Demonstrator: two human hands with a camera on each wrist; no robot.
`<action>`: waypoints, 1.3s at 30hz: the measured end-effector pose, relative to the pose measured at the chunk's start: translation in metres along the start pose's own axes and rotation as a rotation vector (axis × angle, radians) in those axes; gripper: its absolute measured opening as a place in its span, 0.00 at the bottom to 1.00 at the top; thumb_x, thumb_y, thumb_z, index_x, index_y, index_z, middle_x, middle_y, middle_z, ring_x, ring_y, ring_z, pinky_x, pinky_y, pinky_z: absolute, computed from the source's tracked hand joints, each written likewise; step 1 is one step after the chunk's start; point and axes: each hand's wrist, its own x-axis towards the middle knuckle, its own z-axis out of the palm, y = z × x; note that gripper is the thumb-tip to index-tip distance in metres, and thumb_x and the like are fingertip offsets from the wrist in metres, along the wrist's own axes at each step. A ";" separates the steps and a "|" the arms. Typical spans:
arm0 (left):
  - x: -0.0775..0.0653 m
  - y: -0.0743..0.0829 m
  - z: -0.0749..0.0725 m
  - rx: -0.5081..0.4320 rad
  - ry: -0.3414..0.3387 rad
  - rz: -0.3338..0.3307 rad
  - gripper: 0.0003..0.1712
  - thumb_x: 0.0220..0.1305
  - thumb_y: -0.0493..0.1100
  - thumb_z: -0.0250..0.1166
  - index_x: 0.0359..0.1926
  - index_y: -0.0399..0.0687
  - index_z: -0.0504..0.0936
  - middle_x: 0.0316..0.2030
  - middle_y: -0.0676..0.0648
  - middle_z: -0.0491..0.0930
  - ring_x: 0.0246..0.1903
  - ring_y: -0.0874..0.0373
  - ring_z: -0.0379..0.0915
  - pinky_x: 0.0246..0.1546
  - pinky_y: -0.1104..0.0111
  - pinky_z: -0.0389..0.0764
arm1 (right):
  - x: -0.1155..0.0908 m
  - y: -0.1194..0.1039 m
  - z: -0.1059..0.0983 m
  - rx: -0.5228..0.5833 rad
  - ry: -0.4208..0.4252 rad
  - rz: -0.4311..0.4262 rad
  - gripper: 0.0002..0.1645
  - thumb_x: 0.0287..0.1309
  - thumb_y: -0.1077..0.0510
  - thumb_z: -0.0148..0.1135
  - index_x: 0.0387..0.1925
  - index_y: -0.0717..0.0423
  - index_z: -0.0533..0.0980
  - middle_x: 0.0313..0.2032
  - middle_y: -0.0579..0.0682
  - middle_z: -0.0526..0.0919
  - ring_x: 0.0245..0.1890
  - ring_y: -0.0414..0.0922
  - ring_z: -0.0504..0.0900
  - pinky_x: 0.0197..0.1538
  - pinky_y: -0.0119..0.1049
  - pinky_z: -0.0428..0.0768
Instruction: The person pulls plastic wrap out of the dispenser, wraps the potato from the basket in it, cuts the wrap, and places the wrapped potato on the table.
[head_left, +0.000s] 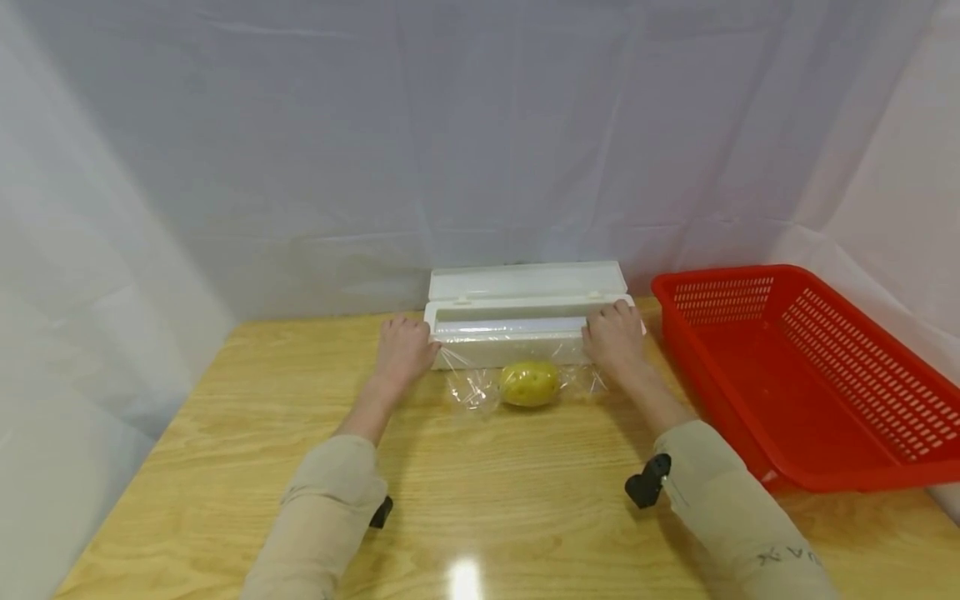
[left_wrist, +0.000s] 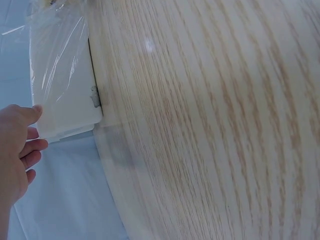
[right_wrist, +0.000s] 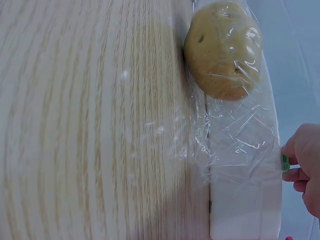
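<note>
A white cling film dispenser [head_left: 510,352] stands at the back of the table with its lid raised. Clear cling film [head_left: 472,387] runs over its front edge and covers a potato [head_left: 528,383] lying just before it. My left hand [head_left: 405,342] grips the dispenser's left corner, thumb at the edge where the film creases. In the left wrist view, the fingers of my left hand [left_wrist: 15,150] curl about that corner. At the right end is my right hand [head_left: 615,337]. The right wrist view shows my right hand [right_wrist: 307,167] pinching a small green slider [right_wrist: 285,163] on the dispenser's edge.
A red plastic basket [head_left: 720,375] with slotted sides stands on the right, close to my right forearm. White cloth [head_left: 480,142] hangs behind the wooden table [head_left: 465,483] and at both sides.
</note>
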 end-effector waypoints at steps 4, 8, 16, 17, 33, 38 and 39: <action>-0.001 0.000 -0.001 0.003 0.012 -0.003 0.16 0.57 0.48 0.65 0.27 0.37 0.77 0.29 0.40 0.80 0.37 0.45 0.71 0.44 0.56 0.69 | 0.000 -0.002 0.000 0.011 -0.018 0.011 0.12 0.55 0.58 0.58 0.26 0.65 0.78 0.33 0.62 0.81 0.39 0.58 0.72 0.44 0.51 0.69; -0.002 0.000 -0.002 0.013 0.016 -0.005 0.17 0.57 0.49 0.65 0.26 0.38 0.77 0.30 0.40 0.80 0.37 0.45 0.71 0.42 0.56 0.70 | 0.000 -0.004 0.001 0.027 -0.023 0.015 0.11 0.55 0.59 0.57 0.26 0.65 0.77 0.33 0.62 0.80 0.38 0.58 0.71 0.43 0.51 0.68; -0.002 -0.001 -0.003 0.010 0.009 -0.014 0.16 0.58 0.48 0.65 0.26 0.38 0.77 0.30 0.40 0.80 0.37 0.45 0.71 0.43 0.56 0.69 | 0.001 -0.006 0.001 0.026 -0.006 0.003 0.11 0.56 0.59 0.57 0.25 0.64 0.78 0.32 0.62 0.80 0.38 0.58 0.71 0.43 0.51 0.68; -0.002 -0.001 -0.003 0.010 0.008 -0.014 0.16 0.58 0.48 0.65 0.26 0.38 0.77 0.29 0.40 0.80 0.37 0.45 0.71 0.43 0.56 0.69 | 0.001 -0.006 0.001 0.026 -0.005 0.002 0.10 0.55 0.59 0.58 0.25 0.63 0.78 0.32 0.61 0.80 0.38 0.58 0.71 0.43 0.51 0.68; -0.005 -0.003 -0.008 0.006 0.005 -0.009 0.16 0.57 0.48 0.65 0.26 0.38 0.77 0.28 0.40 0.79 0.37 0.45 0.71 0.42 0.56 0.69 | 0.003 -0.014 0.000 0.027 -0.017 0.005 0.10 0.55 0.59 0.59 0.24 0.62 0.78 0.31 0.60 0.81 0.37 0.57 0.72 0.43 0.50 0.67; -0.004 0.000 -0.005 0.044 -0.009 0.002 0.17 0.59 0.50 0.63 0.29 0.37 0.78 0.31 0.39 0.80 0.38 0.44 0.72 0.43 0.55 0.70 | 0.007 -0.026 -0.001 0.006 -0.037 -0.073 0.09 0.55 0.60 0.57 0.25 0.60 0.79 0.29 0.57 0.82 0.35 0.55 0.73 0.43 0.49 0.67; -0.004 0.001 -0.004 0.051 -0.016 0.008 0.18 0.59 0.51 0.63 0.29 0.37 0.78 0.31 0.39 0.80 0.39 0.44 0.72 0.43 0.55 0.70 | 0.008 -0.027 -0.002 -0.004 -0.050 -0.085 0.09 0.55 0.60 0.57 0.24 0.59 0.79 0.28 0.56 0.82 0.34 0.54 0.73 0.43 0.49 0.67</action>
